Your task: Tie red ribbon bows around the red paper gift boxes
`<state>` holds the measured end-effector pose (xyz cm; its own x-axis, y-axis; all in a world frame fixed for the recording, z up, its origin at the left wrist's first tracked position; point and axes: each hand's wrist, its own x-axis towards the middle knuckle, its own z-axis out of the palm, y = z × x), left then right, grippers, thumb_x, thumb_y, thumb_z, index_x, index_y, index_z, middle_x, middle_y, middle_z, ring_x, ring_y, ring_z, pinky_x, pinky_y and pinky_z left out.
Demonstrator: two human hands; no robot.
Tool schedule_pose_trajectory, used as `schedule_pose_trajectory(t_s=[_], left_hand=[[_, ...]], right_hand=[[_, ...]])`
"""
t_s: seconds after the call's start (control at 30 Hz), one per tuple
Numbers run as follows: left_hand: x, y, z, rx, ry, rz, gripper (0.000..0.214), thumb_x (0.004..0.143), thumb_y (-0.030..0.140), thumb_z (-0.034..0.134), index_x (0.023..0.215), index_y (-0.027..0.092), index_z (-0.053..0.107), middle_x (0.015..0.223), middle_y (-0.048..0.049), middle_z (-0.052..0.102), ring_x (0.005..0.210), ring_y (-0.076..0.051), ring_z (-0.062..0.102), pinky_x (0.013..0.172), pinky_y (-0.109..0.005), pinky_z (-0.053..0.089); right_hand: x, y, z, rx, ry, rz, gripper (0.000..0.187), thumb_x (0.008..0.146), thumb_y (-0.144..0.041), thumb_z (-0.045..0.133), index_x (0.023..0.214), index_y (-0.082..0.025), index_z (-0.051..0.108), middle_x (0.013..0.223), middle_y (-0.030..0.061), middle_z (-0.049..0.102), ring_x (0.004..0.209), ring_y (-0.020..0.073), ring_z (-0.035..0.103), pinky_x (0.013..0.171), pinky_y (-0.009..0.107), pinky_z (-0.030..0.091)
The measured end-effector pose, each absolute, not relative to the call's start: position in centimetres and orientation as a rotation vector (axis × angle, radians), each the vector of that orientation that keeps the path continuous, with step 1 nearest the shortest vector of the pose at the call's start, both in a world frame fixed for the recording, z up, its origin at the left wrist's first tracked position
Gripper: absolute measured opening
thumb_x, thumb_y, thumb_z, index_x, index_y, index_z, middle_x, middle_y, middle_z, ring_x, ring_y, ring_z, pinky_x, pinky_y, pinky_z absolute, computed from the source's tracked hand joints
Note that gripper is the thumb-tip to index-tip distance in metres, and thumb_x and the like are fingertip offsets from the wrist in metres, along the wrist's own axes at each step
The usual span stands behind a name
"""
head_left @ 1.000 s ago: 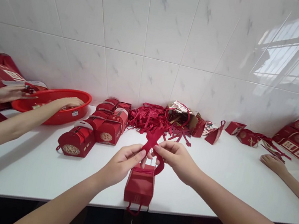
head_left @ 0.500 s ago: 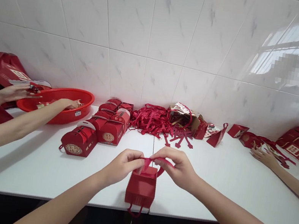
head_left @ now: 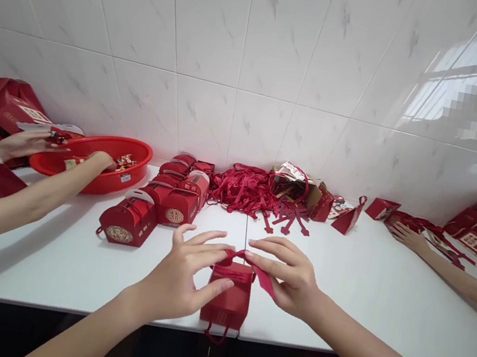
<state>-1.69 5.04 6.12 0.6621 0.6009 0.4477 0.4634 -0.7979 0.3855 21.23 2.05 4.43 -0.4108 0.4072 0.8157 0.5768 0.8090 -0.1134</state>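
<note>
A small red gift box [head_left: 232,306] stands at the table's front edge, with a thin cord loop hanging from its near side. Red ribbon [head_left: 265,282] lies across its top and rises in a loop between my hands. My left hand [head_left: 185,274] is at the box's left, fingers spread and thumb apart, its fingertips at the ribbon. On the other side, my right hand [head_left: 292,277] has the ribbon between thumb and fingers, and a flat end of it hangs below the index finger.
Left of centre stand several closed red boxes [head_left: 178,208]. Behind lies a heap of red ribbons [head_left: 243,188]. A co-worker's hand [head_left: 103,162] reaches into a red basin [head_left: 135,173] of small wrapped items; other hands [head_left: 408,236] are at the right by stacked boxes. Tiled wall behind.
My left hand has gone from pinching the ribbon to spread fingers. The ribbon's upright part above the box is now a low loop. My right hand stays at the ribbon.
</note>
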Motion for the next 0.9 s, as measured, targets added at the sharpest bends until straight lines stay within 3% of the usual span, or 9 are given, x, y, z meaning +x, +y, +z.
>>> schedule_pose_trajectory(t_s=[0.1, 0.17, 0.23, 0.33, 0.47, 0.53, 0.6, 0.7, 0.9], left_hand=[[-3.5, 5.2, 5.2, 2.834, 1.068, 0.979, 0.023, 0.084, 0.034, 0.057, 0.102, 0.025, 0.066, 0.109, -0.0044, 0.071, 0.115, -0.028, 0.056, 0.102, -0.048, 0.015], [-5.5, 5.7, 3.7, 2.827, 1.268, 1.040, 0.018, 0.086, 0.029, 0.052, 0.093, 0.025, 0.068, 0.102, -0.0033, 0.073, 0.109, -0.027, 0.060, 0.099, -0.046, 0.019], [-7.9, 6.4, 1.4, 2.739, 1.495, 1.010, 0.023, 0.086, 0.027, 0.047, 0.085, 0.024, 0.070, 0.096, -0.0041, 0.074, 0.100, -0.027, 0.064, 0.095, -0.045, 0.024], [-11.3, 6.9, -2.8, 2.457, 1.815, 0.709, 0.027, 0.084, 0.029, 0.044, 0.080, 0.024, 0.071, 0.093, -0.0045, 0.075, 0.087, -0.025, 0.067, 0.090, -0.045, 0.030], [-13.1, 6.8, -6.7, 2.192, 1.931, 0.422, 0.031, 0.084, 0.030, 0.041, 0.077, 0.024, 0.071, 0.092, -0.0071, 0.074, 0.089, -0.029, 0.065, 0.089, -0.049, 0.031], [-12.7, 6.8, -7.2, 2.201, 1.892, 0.468, 0.030, 0.084, 0.033, 0.043, 0.078, 0.024, 0.071, 0.097, -0.0084, 0.073, 0.098, -0.030, 0.061, 0.090, -0.051, 0.030], [-11.6, 6.8, -7.0, 2.246, 1.888, 0.621, 0.026, 0.082, 0.035, 0.048, 0.077, 0.025, 0.071, 0.109, -0.0094, 0.068, 0.110, -0.033, 0.054, 0.092, -0.054, 0.029], [-9.0, 6.8, -6.0, 2.251, 1.762, 0.872, 0.021, 0.081, 0.037, 0.052, 0.080, 0.024, 0.067, 0.118, -0.0098, 0.061, 0.117, -0.034, 0.048, 0.095, -0.054, 0.032], [-2.9, 5.9, -4.6, 2.014, 1.166, 0.904, 0.041, 0.083, 0.039, 0.055, 0.121, 0.023, 0.049, 0.125, -0.0094, 0.054, 0.118, -0.023, 0.051, 0.097, -0.038, 0.043]], right_hand=[[21.9, 1.0, 4.0, -0.858, -1.927, -0.150, 0.026, 0.084, -0.009, 0.053, 0.106, -0.020, 0.063, 0.096, 0.0088, 0.068, 0.085, 0.0174, 0.060, 0.072, 0.031, 0.049], [23.0, 0.1, 3.2, -1.094, -1.879, -0.078, 0.014, 0.086, -0.014, 0.051, 0.088, -0.018, 0.065, 0.078, 0.0062, 0.065, 0.070, 0.0152, 0.058, 0.061, 0.028, 0.046], [24.4, -0.8, 1.9, -1.446, -1.924, 0.034, 0.019, 0.085, -0.018, 0.049, 0.069, -0.018, 0.059, 0.064, 0.0024, 0.059, 0.056, 0.0135, 0.052, 0.053, 0.027, 0.040], [26.9, -1.8, -0.2, -1.958, -1.979, 0.200, 0.020, 0.080, -0.018, 0.048, 0.061, -0.020, 0.053, 0.061, 0.0010, 0.058, 0.053, 0.0147, 0.050, 0.049, 0.027, 0.032], [29.0, -2.0, -2.8, -2.275, -1.913, 0.455, 0.020, 0.078, -0.018, 0.045, 0.061, -0.020, 0.056, 0.065, 0.0030, 0.063, 0.058, 0.0179, 0.055, 0.050, 0.027, 0.033], [29.2, -1.6, -3.6, -2.246, -1.949, 0.541, 0.020, 0.081, -0.021, 0.046, 0.068, -0.020, 0.062, 0.073, 0.0052, 0.065, 0.064, 0.0198, 0.059, 0.054, 0.029, 0.039], [28.7, -1.0, -4.0, -2.165, -1.965, 0.448, 0.022, 0.084, -0.028, 0.047, 0.089, -0.019, 0.066, 0.090, 0.0101, 0.066, 0.079, 0.0245, 0.063, 0.065, 0.035, 0.045], [27.0, -0.3, -3.6, -1.993, -1.914, 0.313, 0.041, 0.090, -0.038, 0.042, 0.122, -0.016, 0.054, 0.114, 0.0157, 0.060, 0.103, 0.0290, 0.058, 0.084, 0.043, 0.046], [22.8, 0.5, -2.2, -1.521, -2.032, 0.662, 0.052, 0.089, -0.045, 0.048, 0.136, -0.024, 0.039, 0.117, 0.0104, 0.059, 0.106, 0.0216, 0.057, 0.089, 0.039, 0.048]])
